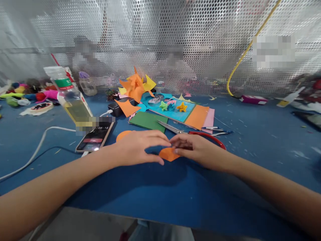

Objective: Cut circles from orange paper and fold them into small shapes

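Observation:
A small orange paper piece [168, 154] lies on the blue table [225, 187] between my two hands. My left hand [136, 147] pinches its left side, thumb below and fingers above. My right hand [194, 147] grips its right side with curled fingers. Another orange paper scrap [122, 135] shows just behind my left hand. Red-handled scissors [193, 132] lie right behind my right hand, blades pointing left.
A phone [95, 138] on a white cable [37, 147] lies at left beside a tilted plastic bottle [71, 102]. Behind are green paper [148, 119], a blue sheet with small paper figures [173, 110], orange paper shapes [135, 87] and a perforated screen [160, 43].

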The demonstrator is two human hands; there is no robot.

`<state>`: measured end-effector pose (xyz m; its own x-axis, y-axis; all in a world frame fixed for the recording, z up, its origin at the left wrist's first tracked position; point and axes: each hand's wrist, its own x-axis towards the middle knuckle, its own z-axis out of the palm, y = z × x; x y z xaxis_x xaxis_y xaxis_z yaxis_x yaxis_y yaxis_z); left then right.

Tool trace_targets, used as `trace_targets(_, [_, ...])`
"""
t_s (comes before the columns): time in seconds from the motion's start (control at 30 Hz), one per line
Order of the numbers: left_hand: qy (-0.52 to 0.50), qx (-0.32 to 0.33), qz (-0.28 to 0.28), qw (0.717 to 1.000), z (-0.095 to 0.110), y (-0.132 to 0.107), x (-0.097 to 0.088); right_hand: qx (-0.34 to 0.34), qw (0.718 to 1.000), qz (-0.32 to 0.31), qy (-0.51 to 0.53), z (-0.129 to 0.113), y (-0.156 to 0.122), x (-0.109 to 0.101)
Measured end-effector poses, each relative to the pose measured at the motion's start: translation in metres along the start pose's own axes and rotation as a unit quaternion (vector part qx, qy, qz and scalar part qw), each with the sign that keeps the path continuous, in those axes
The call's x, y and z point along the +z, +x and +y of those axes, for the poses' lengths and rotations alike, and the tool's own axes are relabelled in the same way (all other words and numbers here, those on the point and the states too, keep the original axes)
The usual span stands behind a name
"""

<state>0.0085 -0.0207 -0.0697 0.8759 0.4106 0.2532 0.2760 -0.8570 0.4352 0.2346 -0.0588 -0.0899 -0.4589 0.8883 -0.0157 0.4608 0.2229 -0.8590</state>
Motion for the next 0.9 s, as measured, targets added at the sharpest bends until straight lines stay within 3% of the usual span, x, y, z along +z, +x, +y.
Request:
trace_targets(0.07, [0.036,0.035,-0.039,0.998,-0.002,-0.002,0.009,-0.006,0.999,-0.033,-0.01,-0.004,0.005,0.001])
trace_targets(0.17, [0.058,0.008,-0.06,0.996,-0.004,-0.003,0.015,-0.024,0.996,-0.074,-0.043,-0.005,0.009,0.002])
trace_targets(0.37, [0.1,0.005,-0.092,0.991,-0.005,-0.002,0.012,-0.134,0.963,-0.039,-0.229,-0.004,0.004,0.009])
trace_targets(0.63, [0.092,-0.009,-0.075,0.993,-0.01,-0.003,0.016,-0.134,0.955,-0.044,-0.26,-0.005,-0.006,0.014])
trace_targets(0.73, [0.065,-0.02,-0.061,0.996,-0.01,-0.002,0.017,-0.119,0.968,-0.031,-0.219,-0.006,-0.006,0.017])
trace_targets(0.9, [0.033,0.011,-0.081,0.996,-0.01,-0.002,0.017,-0.045,0.997,0.054,-0.03,0.002,-0.001,0.014])
